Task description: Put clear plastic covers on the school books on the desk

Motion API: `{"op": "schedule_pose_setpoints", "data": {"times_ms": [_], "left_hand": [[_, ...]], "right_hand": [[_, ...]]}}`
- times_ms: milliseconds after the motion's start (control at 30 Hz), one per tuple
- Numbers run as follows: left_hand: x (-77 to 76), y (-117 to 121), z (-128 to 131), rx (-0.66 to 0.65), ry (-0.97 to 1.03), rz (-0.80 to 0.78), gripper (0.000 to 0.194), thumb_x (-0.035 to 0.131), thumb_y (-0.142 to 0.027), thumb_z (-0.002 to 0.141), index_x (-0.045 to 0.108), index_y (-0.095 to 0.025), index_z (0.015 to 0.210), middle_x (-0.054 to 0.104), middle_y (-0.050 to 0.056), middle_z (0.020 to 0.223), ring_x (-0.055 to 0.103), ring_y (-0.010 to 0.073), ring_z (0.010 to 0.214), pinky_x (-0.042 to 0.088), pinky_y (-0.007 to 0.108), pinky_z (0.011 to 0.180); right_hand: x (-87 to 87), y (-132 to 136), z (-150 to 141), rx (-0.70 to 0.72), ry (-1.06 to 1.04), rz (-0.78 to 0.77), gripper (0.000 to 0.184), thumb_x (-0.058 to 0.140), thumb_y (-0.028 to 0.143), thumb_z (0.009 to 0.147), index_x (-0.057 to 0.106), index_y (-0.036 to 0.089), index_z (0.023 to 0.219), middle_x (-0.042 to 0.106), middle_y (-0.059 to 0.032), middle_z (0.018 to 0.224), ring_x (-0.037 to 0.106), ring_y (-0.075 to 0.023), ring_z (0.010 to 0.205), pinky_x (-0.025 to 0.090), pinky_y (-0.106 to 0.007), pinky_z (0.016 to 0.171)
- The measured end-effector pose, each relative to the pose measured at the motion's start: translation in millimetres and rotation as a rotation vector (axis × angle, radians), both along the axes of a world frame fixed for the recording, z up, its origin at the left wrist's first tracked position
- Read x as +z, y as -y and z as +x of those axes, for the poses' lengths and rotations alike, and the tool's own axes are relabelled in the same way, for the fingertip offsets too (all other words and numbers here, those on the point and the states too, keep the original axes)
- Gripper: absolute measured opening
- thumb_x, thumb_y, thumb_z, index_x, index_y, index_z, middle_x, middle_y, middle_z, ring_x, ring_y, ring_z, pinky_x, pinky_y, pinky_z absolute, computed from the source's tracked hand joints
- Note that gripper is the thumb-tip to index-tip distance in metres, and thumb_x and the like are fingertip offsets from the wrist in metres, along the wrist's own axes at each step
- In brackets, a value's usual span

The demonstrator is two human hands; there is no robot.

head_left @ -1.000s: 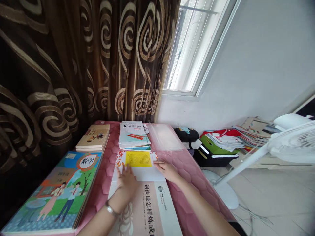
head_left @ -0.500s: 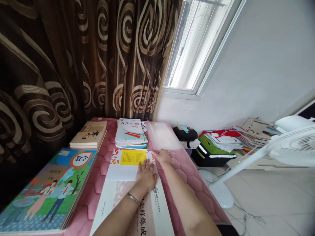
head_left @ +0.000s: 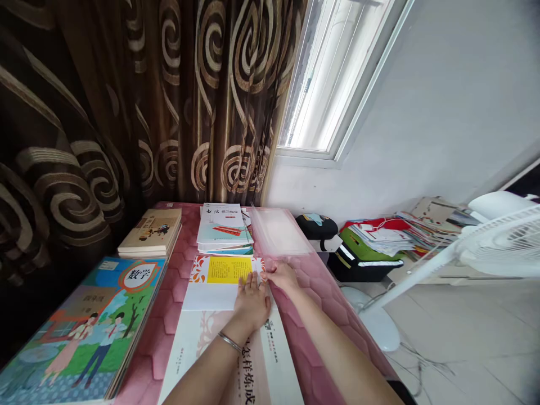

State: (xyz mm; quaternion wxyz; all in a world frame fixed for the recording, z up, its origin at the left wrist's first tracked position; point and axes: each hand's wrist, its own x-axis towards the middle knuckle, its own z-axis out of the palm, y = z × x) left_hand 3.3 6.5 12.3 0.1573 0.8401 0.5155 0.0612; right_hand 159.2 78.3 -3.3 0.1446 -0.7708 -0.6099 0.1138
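Note:
A book [head_left: 278, 360] with a pale cover and large dark Chinese characters lies on the pink quilted surface. Across its far end is a white flap [head_left: 206, 296] with a yellow printed panel [head_left: 223, 270] and orange leaf patterns. My left hand [head_left: 252, 301], a silver bangle on its wrist, rests flat on the flap, fingers stretched over the yellow panel's right side. At the flap's right edge, the thumb and fingers of my right hand [head_left: 282, 277] are pinched together. Whatever thin edge they grip is too small to make out.
Beyond the flap stands a stack of white-covered booklets [head_left: 223, 225], beside clear plastic sheets [head_left: 280, 233]. Brown books [head_left: 149, 230] and a colourful maths textbook pile [head_left: 93, 326] lie left. A white fan [head_left: 405, 287] and a green-and-black bag [head_left: 365, 256] are on the right.
My right hand has shifted slightly down along the flap's right edge, its fingers now drawn together. My left hand stays pressed on the flap. The view has turned a little.

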Motion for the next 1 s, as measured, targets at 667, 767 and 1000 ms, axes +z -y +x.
{"op": "schedule_pose_setpoints", "data": {"times_ms": [667, 767, 1000], "left_hand": [[-3.5, -2, 0, 0.004, 0.016, -0.031, 0.065, 0.026, -0.041, 0.091, 0.035, -0.010, 0.147, 0.018, 0.017, 0.160, 0.014, 0.0310, 0.148, 0.010, 0.054, 0.118], [-3.5, -3, -1, 0.003, 0.033, -0.034, 0.064, 0.027, -0.041, 0.091, 0.037, -0.010, 0.146, 0.018, 0.018, 0.160, 0.014, 0.0311, 0.147, 0.009, 0.054, 0.118], [-2.3, -2, -3, 0.003, 0.036, -0.035, 0.065, 0.030, -0.041, 0.090, 0.037, -0.009, 0.146, 0.019, 0.018, 0.159, 0.015, 0.0301, 0.147, 0.010, 0.053, 0.119]], "right_hand": [[9.6, 1, -9, 0.012, 0.066, -0.060, 0.037, 0.067, 0.056, 0.077, 0.071, 0.020, 0.085, 0.072, -0.0068, 0.094, 0.065, -0.0226, 0.092, 0.045, -0.028, 0.074], [14.0, -16, -16, -0.050, 0.111, -0.082, 0.048, 0.054, 0.062, 0.084, 0.074, 0.019, 0.092, 0.073, -0.0120, 0.097, 0.064, -0.0282, 0.100, 0.046, -0.034, 0.080], [16.9, -17, -38, -0.119, 0.212, -0.031, 0.050, 0.038, 0.045, 0.097, 0.067, 0.008, 0.114, 0.063, -0.0246, 0.118, 0.054, -0.0332, 0.117, 0.042, -0.041, 0.091]]}}
